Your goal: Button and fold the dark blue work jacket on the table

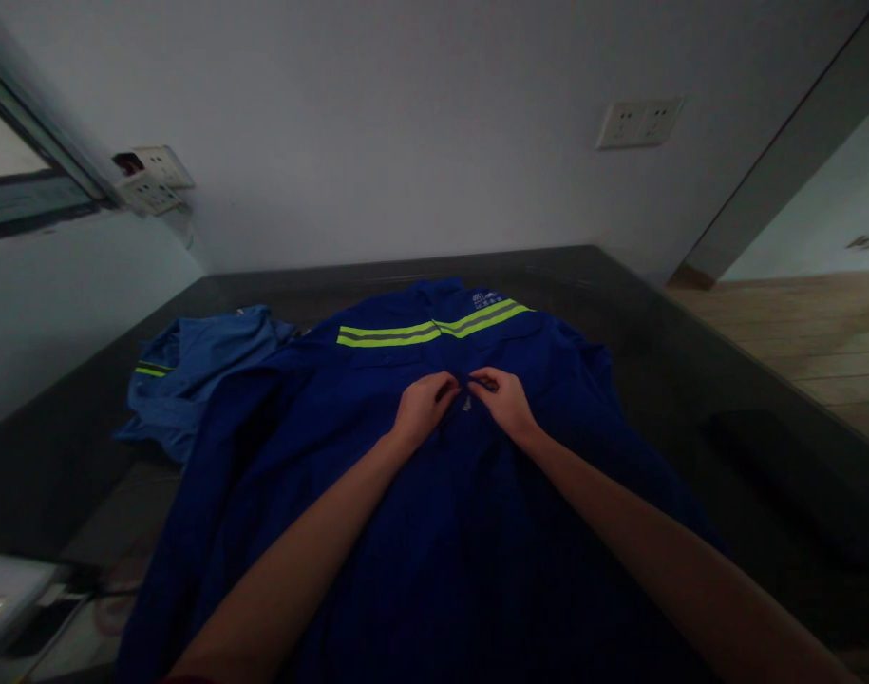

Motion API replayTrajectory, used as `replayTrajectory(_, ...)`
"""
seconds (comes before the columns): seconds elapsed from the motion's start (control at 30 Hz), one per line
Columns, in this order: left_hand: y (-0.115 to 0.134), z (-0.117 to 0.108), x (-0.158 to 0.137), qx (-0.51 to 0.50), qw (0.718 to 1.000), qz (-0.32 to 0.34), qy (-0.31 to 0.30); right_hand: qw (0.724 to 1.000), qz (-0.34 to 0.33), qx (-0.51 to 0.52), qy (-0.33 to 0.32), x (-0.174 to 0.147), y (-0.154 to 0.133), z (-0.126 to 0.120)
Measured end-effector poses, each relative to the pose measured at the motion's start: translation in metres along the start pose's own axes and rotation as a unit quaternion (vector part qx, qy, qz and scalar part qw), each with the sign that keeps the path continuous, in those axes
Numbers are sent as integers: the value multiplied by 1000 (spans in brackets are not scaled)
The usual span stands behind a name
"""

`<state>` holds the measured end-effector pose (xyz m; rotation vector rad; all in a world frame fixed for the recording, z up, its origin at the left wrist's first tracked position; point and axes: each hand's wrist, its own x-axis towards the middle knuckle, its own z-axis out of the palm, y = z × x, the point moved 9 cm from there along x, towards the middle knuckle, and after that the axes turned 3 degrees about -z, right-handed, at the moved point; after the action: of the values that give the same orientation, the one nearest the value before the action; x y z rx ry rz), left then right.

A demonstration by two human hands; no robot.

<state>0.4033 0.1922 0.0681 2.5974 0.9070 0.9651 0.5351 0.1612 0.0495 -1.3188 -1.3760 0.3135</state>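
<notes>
A dark blue work jacket [377, 465] lies spread out, front up, on a dark tabletop, its collar toward the wall. Yellow-green and grey reflective stripes [391, 335] cross its chest, and a small white print sits above the right-hand stripe. At the front opening, just below the chest, my left hand [425, 404] pinches the jacket's edge. Facing it a short way to the right, my right hand [503, 399] also pinches the cloth. Whether a button or zip is between the fingertips is too dark and small to make out.
Left of the jacket lies a crumpled lighter blue garment [206, 370] with a yellow-green stripe. A dark oblong object [790, 475] rests at the right. Wall sockets [640, 123] are on the wall behind. A white object [10, 598] with cables stands at lower left.
</notes>
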Motion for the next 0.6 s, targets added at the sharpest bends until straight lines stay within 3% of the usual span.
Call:
replayTrajectory(0.3, 8, 1, -1, 34, 999, 23, -8, 999, -33, -19, -1, -1, -6, 1)
replayTrajectory(0.6, 6, -4, -2, -8, 1000, 11, 15, 997, -68, -41, -14, -3, -12, 4)
